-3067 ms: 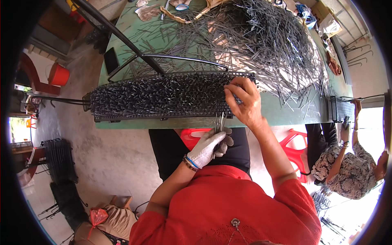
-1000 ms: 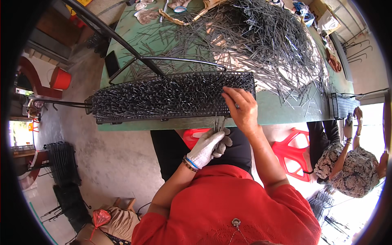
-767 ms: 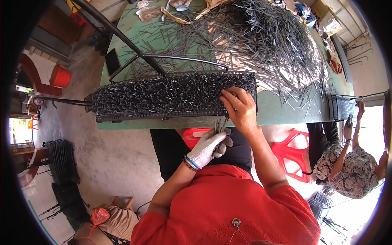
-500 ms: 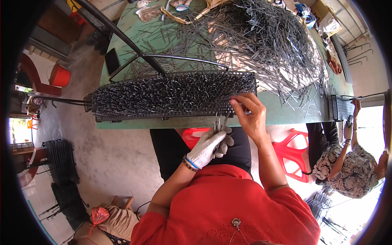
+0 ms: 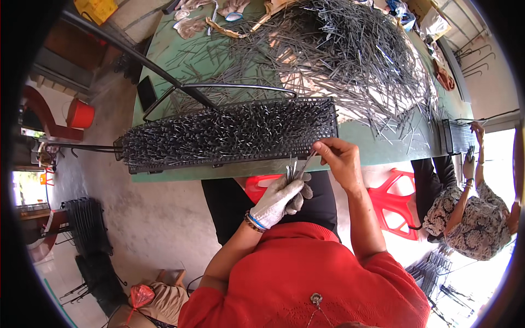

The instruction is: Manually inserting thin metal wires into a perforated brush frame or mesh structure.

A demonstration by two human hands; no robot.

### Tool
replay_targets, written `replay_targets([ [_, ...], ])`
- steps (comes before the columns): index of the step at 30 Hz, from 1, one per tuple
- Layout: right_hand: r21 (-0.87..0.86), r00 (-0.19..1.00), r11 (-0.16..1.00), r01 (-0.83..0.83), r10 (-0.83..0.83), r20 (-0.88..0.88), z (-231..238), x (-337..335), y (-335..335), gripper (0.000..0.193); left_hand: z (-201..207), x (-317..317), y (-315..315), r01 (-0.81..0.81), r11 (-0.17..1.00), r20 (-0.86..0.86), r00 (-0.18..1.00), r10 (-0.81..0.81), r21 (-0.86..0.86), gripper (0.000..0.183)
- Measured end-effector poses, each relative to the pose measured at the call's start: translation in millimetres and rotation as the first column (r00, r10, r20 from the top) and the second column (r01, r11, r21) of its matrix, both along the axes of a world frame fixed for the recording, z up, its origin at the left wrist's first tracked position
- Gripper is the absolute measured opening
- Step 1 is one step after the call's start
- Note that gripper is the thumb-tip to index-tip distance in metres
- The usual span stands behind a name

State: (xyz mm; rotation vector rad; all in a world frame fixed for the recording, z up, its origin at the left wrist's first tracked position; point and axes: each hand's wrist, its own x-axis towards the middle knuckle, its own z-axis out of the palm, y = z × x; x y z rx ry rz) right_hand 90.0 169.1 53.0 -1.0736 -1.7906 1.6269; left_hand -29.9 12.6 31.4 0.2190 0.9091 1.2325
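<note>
My left hand (image 5: 278, 203), in a pale work glove, is closed around a small bunch of thin metal rods (image 5: 292, 168) whose ends point up. My bare right hand (image 5: 340, 161) pinches one thin rod (image 5: 309, 160) just above that bunch, with the rod's lower end close to the gloved fingers. Right in front of both hands lies a long black perforated metal rack (image 5: 309, 146), densely filled with upright dark rods (image 5: 219, 131). At its right end and along its near edge, bare holes show.
A large tangled heap of loose rods (image 5: 366, 54) covers the far right of the green table (image 5: 164, 52). A black bar frame (image 5: 191, 94) rises over the rack. Red stools (image 5: 391, 205) stand below. At right another person (image 5: 470, 218) handles a similar rack (image 5: 458, 136).
My right hand has moved down from the rack's edge, and a rod now shows between its fingertips and the bunch. The view has shifted slightly; my left hand keeps its hold.
</note>
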Motion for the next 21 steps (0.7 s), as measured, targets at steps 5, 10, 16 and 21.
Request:
replay_targets([
  [5, -0.041, 0.999, 0.999, 0.032, -0.034, -0.035, 10, 1, 6, 0.022, 3, 1, 8, 0.019, 0.999, -0.016, 1.000, -0.018, 0.046, 0.027],
  [10, -0.109, 1.000, 0.994, -0.015, 0.013, -0.017, 8, 5, 7, 0.023, -4, 5, 6, -0.019, 0.999, -0.077, 0.997, 0.022, 0.045, 0.026],
  [16, -0.159, 0.994, 0.981, -0.106, 0.100, -0.047, 4, 14, 11, 0.024, -5, 11, 7, -0.005, 1.000, -0.119, 0.993, 0.006, 0.010, 0.026],
  [21, -0.106, 0.991, 0.992, 0.074, -0.085, -0.102, 17, 14, 25, 0.021, -5, 9, 10, 0.000, 0.999, -0.107, 0.994, 0.004, 0.036, 0.026],
])
